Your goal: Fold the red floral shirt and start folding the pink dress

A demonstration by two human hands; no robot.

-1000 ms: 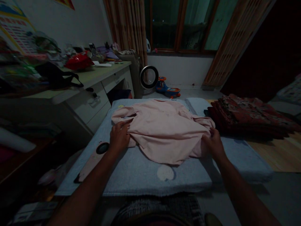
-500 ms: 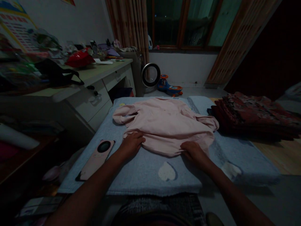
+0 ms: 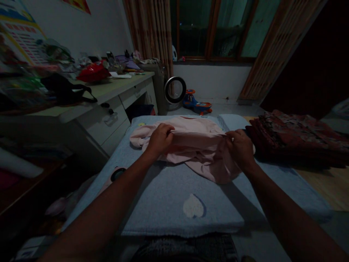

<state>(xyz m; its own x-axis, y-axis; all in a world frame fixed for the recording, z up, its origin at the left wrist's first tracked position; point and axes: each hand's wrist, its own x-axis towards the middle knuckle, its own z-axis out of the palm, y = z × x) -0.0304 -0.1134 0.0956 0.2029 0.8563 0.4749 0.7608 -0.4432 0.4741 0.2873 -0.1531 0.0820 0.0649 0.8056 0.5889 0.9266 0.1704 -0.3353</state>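
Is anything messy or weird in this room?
The desk looks messy: a red package, a black strapped item and other things crowd its top. The pink garment is rumpled where the left hand and right hand grip it. I see no spill.

Both hands [image 3: 161,139] [image 3: 240,146] in a pinch, bare forearms [image 3: 117,191] [image 3: 280,202] outstretched, well apart.

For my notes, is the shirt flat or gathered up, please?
Gathered up: the left hand and right hand pinch the shirt, which bunches below them.
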